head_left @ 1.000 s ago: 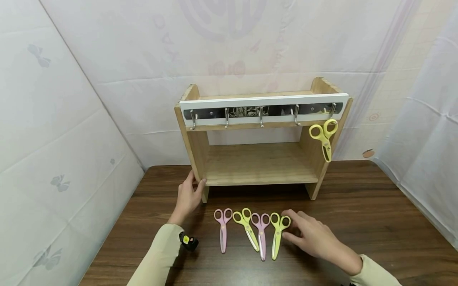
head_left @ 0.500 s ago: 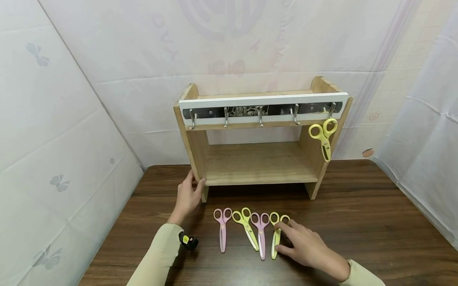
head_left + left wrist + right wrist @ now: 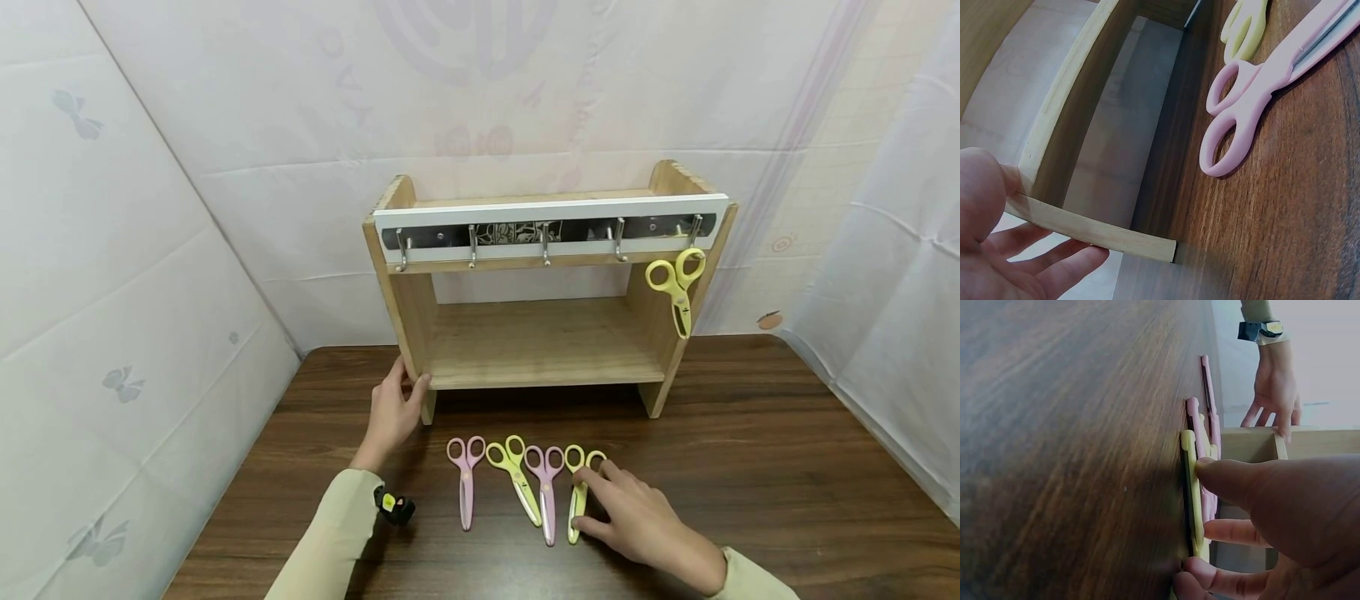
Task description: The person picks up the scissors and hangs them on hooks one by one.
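Observation:
My left hand grips the lower left side panel of a wooden shelf, thumb on the front and fingers around the outer face. On the table, my right hand holds the rightmost yellow scissors, its thumb by the blade and fingers near the handles, partly covering them. Left of these lie pink scissors, another yellow pair and a second pink pair, handles towards the shelf. One more yellow pair hangs from the rightmost hook of the rack on the shelf front.
Several metal hooks line the rack, among them a middle hook and a far-left hook with nothing on them. The dark wooden table extends to both sides. White printed cloth stands behind and at the sides.
My right hand has moved left from beside the rightmost yellow scissors onto them, its thumb and fingers now at the blade and handles. The left hand stays on the shelf.

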A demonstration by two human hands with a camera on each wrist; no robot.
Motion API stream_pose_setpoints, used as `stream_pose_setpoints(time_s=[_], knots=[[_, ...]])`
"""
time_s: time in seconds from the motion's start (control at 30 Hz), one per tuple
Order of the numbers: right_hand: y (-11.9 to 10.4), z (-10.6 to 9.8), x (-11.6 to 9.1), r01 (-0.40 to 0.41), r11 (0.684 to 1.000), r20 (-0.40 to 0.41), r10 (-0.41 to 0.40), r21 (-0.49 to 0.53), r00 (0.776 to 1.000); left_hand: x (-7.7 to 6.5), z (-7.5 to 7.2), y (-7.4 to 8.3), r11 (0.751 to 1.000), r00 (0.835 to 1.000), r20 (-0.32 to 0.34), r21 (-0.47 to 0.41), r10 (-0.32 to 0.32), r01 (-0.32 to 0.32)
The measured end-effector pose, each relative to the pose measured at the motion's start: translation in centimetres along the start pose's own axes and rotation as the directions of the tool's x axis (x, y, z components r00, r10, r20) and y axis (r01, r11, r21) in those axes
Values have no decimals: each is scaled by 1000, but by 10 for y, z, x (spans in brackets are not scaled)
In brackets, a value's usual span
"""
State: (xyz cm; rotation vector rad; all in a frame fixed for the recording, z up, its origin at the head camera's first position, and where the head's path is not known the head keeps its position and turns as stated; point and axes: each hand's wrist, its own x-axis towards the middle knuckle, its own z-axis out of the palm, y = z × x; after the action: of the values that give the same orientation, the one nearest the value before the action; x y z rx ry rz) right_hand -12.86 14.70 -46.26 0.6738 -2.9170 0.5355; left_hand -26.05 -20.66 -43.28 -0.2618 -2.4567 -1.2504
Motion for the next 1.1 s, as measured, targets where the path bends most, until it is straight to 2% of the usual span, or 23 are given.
stream_pose_setpoints(time_s=[0.2, 0.47, 0.6, 0.93, 1.1], knots=[[2, -1, 0, 35, 999, -3, -35, 13, 999, 0, 1, -1, 1000, 1000, -5, 1, 1, -1], [6, -7, -1, 39, 998, 79, -44, 56, 996, 0, 1, -1, 1000, 1000, -7, 5, 10, -10], [10, -11, -4, 71, 996, 87, -76, 60, 993, 0, 1, -1, 1000, 1000, -7, 3, 9, -9], [33, -20, -16, 243, 970, 19, -243, 16, 970, 1, 1, -1, 1000, 1000, -6, -2, -1, 1], [49, -27, -19, 237, 972, -10, -237, -6, 972, 1, 1, -1, 1000, 1000, -7, -1, -2, 2]])
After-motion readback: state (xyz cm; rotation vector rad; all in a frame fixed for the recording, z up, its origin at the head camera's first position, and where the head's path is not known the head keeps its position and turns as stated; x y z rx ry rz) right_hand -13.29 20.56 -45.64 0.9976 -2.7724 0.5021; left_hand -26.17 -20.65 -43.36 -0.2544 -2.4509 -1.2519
